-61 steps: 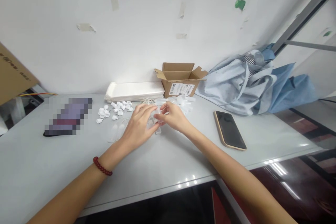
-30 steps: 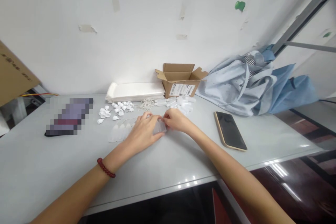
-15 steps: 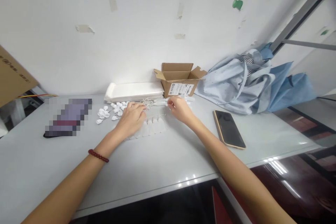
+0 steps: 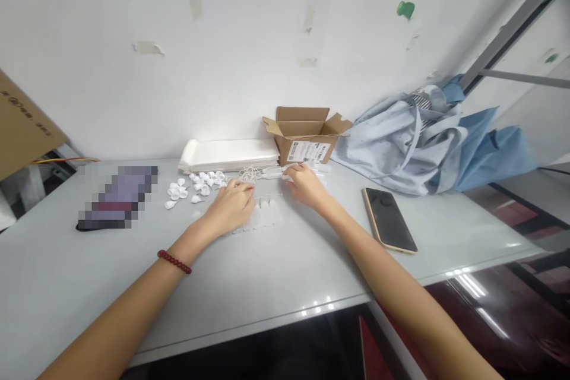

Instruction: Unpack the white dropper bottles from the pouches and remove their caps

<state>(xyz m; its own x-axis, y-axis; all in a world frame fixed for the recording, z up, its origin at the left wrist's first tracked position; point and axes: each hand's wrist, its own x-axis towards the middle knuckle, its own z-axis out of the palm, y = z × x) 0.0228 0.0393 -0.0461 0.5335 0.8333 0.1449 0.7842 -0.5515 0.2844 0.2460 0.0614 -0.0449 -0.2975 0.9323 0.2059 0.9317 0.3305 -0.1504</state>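
My left hand (image 4: pixel 234 206) is low over the table, its fingers bent together beside a tangle of pale strings (image 4: pixel 250 174); whatever they pinch is too small to make out. My right hand (image 4: pixel 305 185) is closed at the fingertips near clear plastic pieces (image 4: pixel 272 173) in front of the cardboard box, and its contents are hidden. A row of small translucent pieces (image 4: pixel 267 214) with thin hooks lies between and below the hands, partly covered by my left hand. White caps (image 4: pixel 178 191) lie in loose piles left of my left hand.
Against the wall stand a stack of white sleeves (image 4: pixel 231 152) and an open cardboard box (image 4: pixel 304 136). Blue fabric bags (image 4: pixel 396 142) and a phone (image 4: pixel 389 219) are on the right. A blurred dark item (image 4: pixel 120 196) lies at the left.
My left hand has moved slightly right, covering more of the translucent row and uncovering more white caps. My right hand has stayed almost in place.
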